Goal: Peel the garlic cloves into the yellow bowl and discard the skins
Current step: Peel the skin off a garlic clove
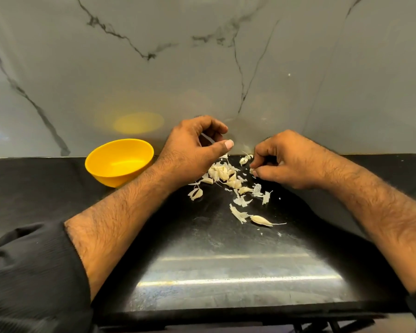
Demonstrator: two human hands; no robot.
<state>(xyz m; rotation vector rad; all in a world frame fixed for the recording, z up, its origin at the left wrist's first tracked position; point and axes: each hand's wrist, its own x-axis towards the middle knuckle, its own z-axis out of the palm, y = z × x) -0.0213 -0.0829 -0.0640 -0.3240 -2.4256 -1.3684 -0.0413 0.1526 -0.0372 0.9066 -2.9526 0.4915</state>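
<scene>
A heap of garlic cloves [222, 173] with torn papery skins [241, 201] lies on the black counter between my hands. One unpeeled clove [261, 220] sits apart, nearer to me. My left hand [192, 150] hovers over the heap's left side with fingers curled; something pale shows inside the curl, but I cannot make out what it is. My right hand [285, 161] rests on the counter at the heap's right and pinches a small garlic clove [252, 171] at its fingertips. The yellow bowl [119, 162] stands left of my left hand, and nothing shows inside it.
A grey marble wall [202, 68] rises right behind the heap and the bowl. The glossy black counter [226, 272] stretches toward me to its front edge. Black sleeves cover my upper forearms at the lower left and lower right.
</scene>
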